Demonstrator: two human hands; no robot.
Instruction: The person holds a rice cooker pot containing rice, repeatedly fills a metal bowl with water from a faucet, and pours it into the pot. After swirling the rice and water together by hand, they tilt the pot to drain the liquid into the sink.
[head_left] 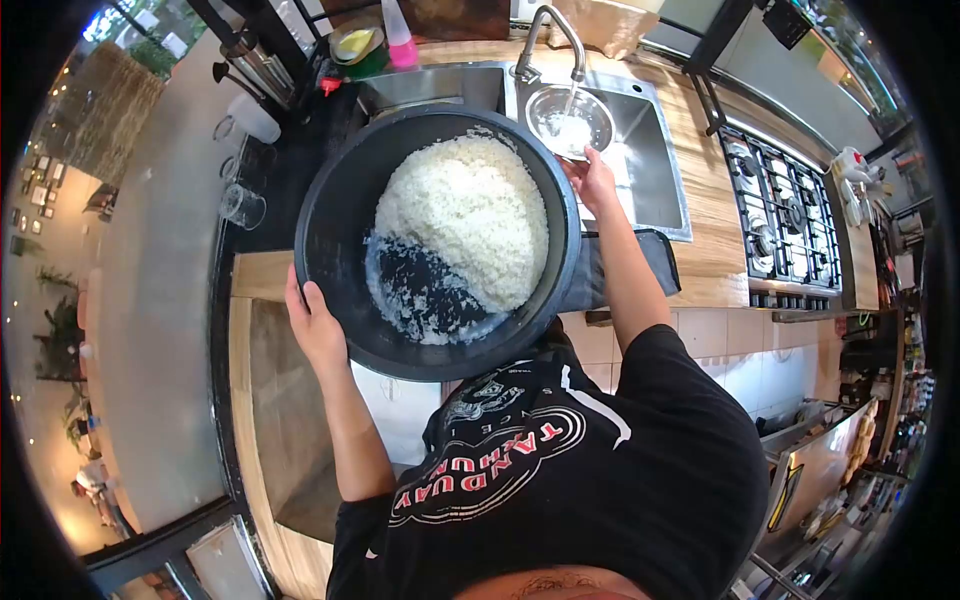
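A large dark pot (335,200) is held tilted in front of the body, with a mound of white rice (465,215) covering much of its bottom and loose grains at the lower left. My left hand (318,322) grips the pot's lower left side, thumb near the rim. My right hand (592,180) is closed on the near edge of a metal bowl (600,120) over the sink, right of the pot. Water from the curved faucet (578,60) runs into this bowl, where something whitish lies.
The steel sink (650,170) is set in a wooden counter (705,200). A gas stove (790,210) stands at the right. Clear glasses (243,205) are at the left, and a pink bottle (402,45) and green container (357,55) stand behind the sink. Dark cloth (650,262) lies by the counter edge.
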